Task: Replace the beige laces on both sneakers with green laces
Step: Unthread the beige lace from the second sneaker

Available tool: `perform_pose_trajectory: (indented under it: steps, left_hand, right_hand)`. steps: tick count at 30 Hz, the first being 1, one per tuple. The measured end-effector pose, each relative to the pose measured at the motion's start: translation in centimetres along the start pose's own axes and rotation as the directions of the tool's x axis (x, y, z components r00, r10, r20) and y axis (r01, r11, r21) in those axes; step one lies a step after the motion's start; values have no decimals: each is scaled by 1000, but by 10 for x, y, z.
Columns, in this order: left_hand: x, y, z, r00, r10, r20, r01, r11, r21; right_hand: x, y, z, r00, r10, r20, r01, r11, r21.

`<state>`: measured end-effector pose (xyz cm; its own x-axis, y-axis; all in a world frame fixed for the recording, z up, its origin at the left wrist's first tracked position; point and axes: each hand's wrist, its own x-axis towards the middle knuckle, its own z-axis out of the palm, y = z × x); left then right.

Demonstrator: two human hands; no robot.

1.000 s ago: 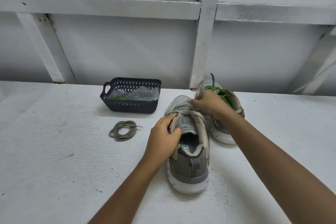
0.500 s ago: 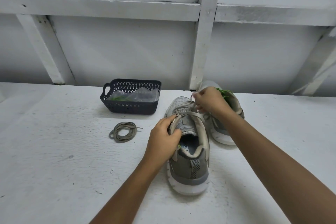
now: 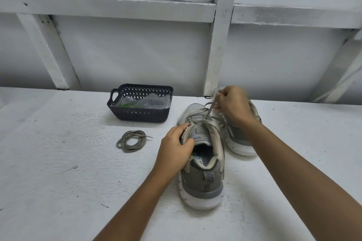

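Pinching the beige lace [image 3: 211,107], the right hand [image 3: 234,106] has risen since a second ago, drawing it up out of the near sneaker [image 3: 203,180] while the left hand [image 3: 174,148] grips its eyelet flap. Unlacing looks nearly done; a green lace [image 3: 126,105] waits in the basket [image 3: 137,117] on the bench [image 3: 58,182].

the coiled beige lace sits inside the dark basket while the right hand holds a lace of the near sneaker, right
Not inside: the head view shows the coiled lace on the table, in front of the basket. The rest holds.
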<state>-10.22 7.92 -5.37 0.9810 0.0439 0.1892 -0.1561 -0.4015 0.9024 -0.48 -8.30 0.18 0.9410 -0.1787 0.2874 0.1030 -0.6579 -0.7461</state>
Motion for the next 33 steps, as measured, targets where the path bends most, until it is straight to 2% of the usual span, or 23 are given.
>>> perform_pose_trajectory:
  steps: [5,7,8,9,11,13,15,18,21,24,28,33]
  left_hand:
    - [0,-1,1,1000,-7,-12,7,1000,-3]
    - [0,-2,1,1000,-12,-15,12,1000,-10]
    - [0,-2,1,1000,-13,-17,13,1000,-11]
    - [0,-1,1,1000,-13,-16,13,1000,-12]
    - [0,-1,1,1000,-9,-17,9,1000,-10]
    - [0,-1,2,1000,-6,-21,5,1000,-8]
    - [0,-1,1,1000,-5,-20,5,1000,-12]
    - [0,-1,1,1000,-12,-9,12,1000,-21]
    - [-1,-1,0,1000,-8,-12,7,1000,-23]
    - [1,-3,1,1000,0,-10,-1,1000,-12]
    - [2,-5,1,1000,15,0,-15,1000,6]
    - [15,-3,-3,1000,-21,14,21,1000,-22]
  right_hand:
    - [0,5,7,994,73,-81,-59,984,166]
    - [2,4,7,992,124,-35,-114,971,211]
    - [2,4,9,989,143,31,-147,969,199]
    - [2,4,10,981,161,108,-176,972,156]
    - [-3,8,13,965,160,207,-156,987,-37]
    - [-10,10,16,964,131,231,-84,976,-203]
    - [-14,8,18,965,104,243,-34,960,-277]
    - [-14,3,20,977,78,199,-12,951,-310]
    - [-12,2,14,993,70,100,-50,979,-197]
    - [-14,-1,1,997,56,60,-49,994,-102]
    - [-37,-6,-13,999,-51,-7,49,980,-195]
    - [-87,-3,-17,996,-44,75,54,988,-146]
